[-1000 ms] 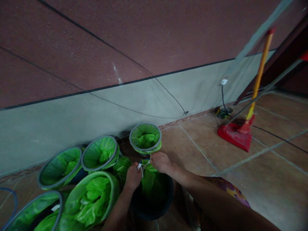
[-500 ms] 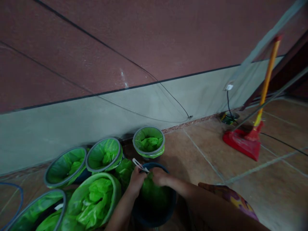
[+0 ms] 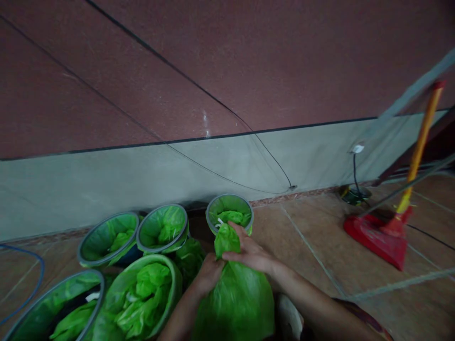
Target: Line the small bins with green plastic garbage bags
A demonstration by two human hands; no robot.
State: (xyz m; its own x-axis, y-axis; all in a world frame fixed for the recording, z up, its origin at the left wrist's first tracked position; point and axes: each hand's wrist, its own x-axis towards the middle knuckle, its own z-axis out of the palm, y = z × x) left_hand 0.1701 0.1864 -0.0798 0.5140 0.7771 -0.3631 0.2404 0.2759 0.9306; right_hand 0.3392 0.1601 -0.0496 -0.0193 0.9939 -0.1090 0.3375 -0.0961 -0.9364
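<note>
A green plastic bag (image 3: 238,303) hangs from my hands at the bottom centre, its top gathered into a neck. My left hand (image 3: 211,273) is closed round the neck on its left side. On the other side, my right hand (image 3: 253,253) holds the gathered top, thumb in front and fingers behind. A small white strip (image 3: 220,221) sticks up at the bag's top. Just behind stands a round bin (image 3: 250,222) lined with green plastic. A crumpled green bag (image 3: 192,258) lies left of my hands.
Several lined bins stand at left, among them a pale-rimmed bin (image 3: 177,284) and a grey-rimmed bin (image 3: 137,241). A red dustpan (image 3: 378,239) with a yellow handle rests on the tiles at right, near a small can (image 3: 355,194). A blue hose (image 3: 41,270) curves at far left.
Both hands have raised the green bag up out of the dark blue bucket, which no longer shows. My right hand has shifted to the bag's gathered top. The view has turned slightly left.
</note>
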